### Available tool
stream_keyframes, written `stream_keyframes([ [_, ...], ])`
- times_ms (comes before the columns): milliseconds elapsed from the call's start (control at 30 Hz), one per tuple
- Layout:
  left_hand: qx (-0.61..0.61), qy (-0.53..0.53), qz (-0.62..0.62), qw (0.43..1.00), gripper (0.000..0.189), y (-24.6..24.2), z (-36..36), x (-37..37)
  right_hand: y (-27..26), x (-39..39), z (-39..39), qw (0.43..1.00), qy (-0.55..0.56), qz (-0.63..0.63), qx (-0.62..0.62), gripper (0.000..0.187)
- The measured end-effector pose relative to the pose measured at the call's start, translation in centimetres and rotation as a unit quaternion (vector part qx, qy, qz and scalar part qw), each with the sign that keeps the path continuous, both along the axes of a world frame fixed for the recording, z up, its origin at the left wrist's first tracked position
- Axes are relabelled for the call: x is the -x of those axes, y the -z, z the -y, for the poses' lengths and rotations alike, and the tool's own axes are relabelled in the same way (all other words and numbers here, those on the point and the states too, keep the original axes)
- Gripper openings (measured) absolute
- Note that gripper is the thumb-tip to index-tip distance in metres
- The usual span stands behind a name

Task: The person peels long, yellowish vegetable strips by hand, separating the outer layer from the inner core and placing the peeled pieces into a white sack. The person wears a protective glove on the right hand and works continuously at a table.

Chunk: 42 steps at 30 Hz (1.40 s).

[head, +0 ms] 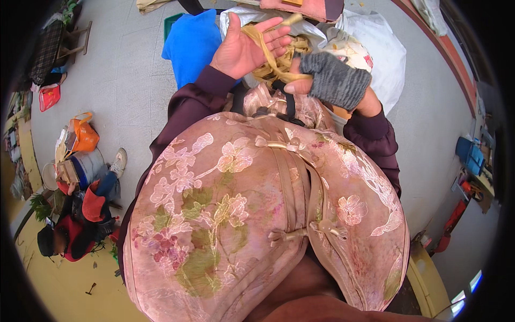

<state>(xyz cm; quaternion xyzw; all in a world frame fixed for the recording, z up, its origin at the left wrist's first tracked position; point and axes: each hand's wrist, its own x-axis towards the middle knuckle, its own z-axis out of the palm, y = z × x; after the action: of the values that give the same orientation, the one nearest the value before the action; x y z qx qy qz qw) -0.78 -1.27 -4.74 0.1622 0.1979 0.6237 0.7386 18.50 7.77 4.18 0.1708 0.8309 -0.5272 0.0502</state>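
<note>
My left hand (253,48) is bare, palm up, with its fingers apart. Across its palm lies a flat tan strip (268,54), with a thicker knotted-looking end (293,19) beyond the fingertips. My right hand (330,78), in a grey fingerless knitted glove, pinches the strip's nearer part between thumb and fingers. Below both hands, many similar tan strips (301,43) lie heaped in an open white sack (237,17). How the strip runs behind my left fingers is hidden.
Blue cloth (191,40) lies left of the sack, and a white plastic bag (386,48) right. A pink padded seat (310,11) stands beyond. At far left, a seated person (76,237) is near a bucket (90,163) and an orange bag (85,135). Blue bins (468,155) stand far right.
</note>
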Motion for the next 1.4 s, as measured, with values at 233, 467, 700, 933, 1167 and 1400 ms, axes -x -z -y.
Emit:
stream_keyframes([
  [233,0.096,-0.231,0.096,0.963,0.042,1.6,-0.2,5.4,4.6,0.9,0.2,0.980,-0.055,0.086,-0.173,0.044],
  [467,0.041,-0.146,-0.403,0.903,0.041,-4.6,0.0,0.4,5.5,5.0,-1.9,0.955,0.136,-0.180,0.193,0.048],
  [700,-0.045,0.002,-0.508,0.860,0.038,-3.1,0.1,-0.9,4.5,5.7,-2.9,0.825,0.257,-0.214,0.456,0.040],
  [933,-0.086,-0.222,-0.815,0.527,0.019,-0.5,-1.3,-1.1,5.4,6.1,-4.3,0.700,0.356,-0.388,0.482,0.027],
  [1167,-0.069,-0.336,-0.751,0.564,0.033,-2.6,-2.1,-1.8,3.5,4.9,-3.1,0.834,0.313,-0.226,-0.393,0.020],
  [1400,-0.029,-0.267,-0.631,0.727,0.027,-5.1,-1.8,-2.3,4.3,5.6,0.2,0.909,0.206,-0.183,-0.312,0.028],
])
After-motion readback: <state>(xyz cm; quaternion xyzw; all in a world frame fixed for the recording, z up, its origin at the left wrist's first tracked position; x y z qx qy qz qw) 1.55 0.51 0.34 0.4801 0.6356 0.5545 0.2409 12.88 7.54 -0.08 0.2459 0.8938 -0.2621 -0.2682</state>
